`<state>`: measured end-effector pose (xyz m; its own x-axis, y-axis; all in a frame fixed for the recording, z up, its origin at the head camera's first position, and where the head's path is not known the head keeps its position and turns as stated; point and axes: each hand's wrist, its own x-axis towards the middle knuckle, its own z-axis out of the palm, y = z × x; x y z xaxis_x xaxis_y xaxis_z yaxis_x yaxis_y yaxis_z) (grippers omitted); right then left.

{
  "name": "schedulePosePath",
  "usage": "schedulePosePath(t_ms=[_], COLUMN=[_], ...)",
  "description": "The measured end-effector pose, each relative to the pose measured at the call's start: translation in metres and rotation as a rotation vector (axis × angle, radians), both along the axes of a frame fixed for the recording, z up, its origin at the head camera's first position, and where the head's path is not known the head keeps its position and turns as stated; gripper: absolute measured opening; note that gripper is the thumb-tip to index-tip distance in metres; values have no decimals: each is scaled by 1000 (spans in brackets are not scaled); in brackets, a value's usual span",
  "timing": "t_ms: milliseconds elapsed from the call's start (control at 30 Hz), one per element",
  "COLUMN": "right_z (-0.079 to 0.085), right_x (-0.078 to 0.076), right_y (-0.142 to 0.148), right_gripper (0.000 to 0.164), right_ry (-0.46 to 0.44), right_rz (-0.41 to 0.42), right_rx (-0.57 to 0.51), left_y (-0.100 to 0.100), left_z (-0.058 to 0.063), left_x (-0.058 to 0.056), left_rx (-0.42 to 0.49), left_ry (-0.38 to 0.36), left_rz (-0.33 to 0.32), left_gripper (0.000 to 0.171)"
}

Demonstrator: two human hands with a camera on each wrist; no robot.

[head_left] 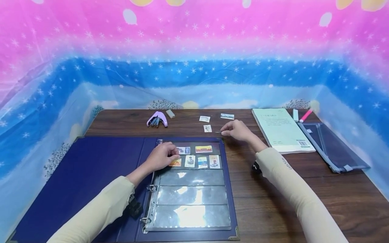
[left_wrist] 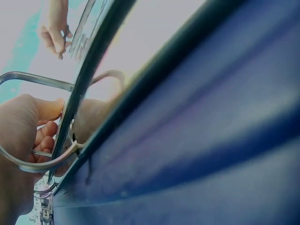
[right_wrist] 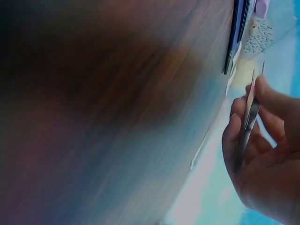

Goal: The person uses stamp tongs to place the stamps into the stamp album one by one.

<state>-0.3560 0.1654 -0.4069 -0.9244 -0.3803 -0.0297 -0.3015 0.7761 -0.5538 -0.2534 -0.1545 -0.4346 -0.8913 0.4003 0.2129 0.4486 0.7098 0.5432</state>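
Note:
My right hand holds a pair of metal tweezers, pinched between thumb and fingers. In the right wrist view the tweezer tips stand apart, with no stamp visible between them. Left of the tips lies a loose stamp; two more, a pale stamp and a bluish stamp, lie farther back. My left hand rests with bent fingers on the upper left of a clear pocket page in a navy ring binder. Several stamps fill the top two rows, partly hidden by that hand.
A purple stapler-like tool and a small grey block stand at the back left. To the right are a pale green book, a pink marker, a light green box-shaped item and a dark mesh zip pouch.

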Motion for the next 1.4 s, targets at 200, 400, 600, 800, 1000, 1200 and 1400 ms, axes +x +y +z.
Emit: schedulePosePath(t_ms=[200,400,600,800,1000,1200,1400], right_z=[-8,-12,-13,-13,-12,-11,-11], right_x=[-18,-29,-30,-31,-31,-31,-27], right_y=[-17,-29,-35,-38,-39,-39,-35], right_gripper=[25,25,24,21,18,18,23], right_ry=[5,39,74,89,107,108,42], right_rz=[-140,-184,-173,-176,-191,-207,-233], right_rx=[20,82,137,154,187,192,131], left_y=[-1,-1,0,-1,-1,0,0], left_z=[-1,1,2,2,2,2,2], left_x=[0,0,1,0,-1,-2,0], left_rx=[7,-9,-7,-10,-14,-13,-6], left_ry=[0,-9,-24,-23,-12,-12,-29], left_rz=[3,4,7,6,5,10,6], left_gripper=[7,7,7,8,8,8,8])
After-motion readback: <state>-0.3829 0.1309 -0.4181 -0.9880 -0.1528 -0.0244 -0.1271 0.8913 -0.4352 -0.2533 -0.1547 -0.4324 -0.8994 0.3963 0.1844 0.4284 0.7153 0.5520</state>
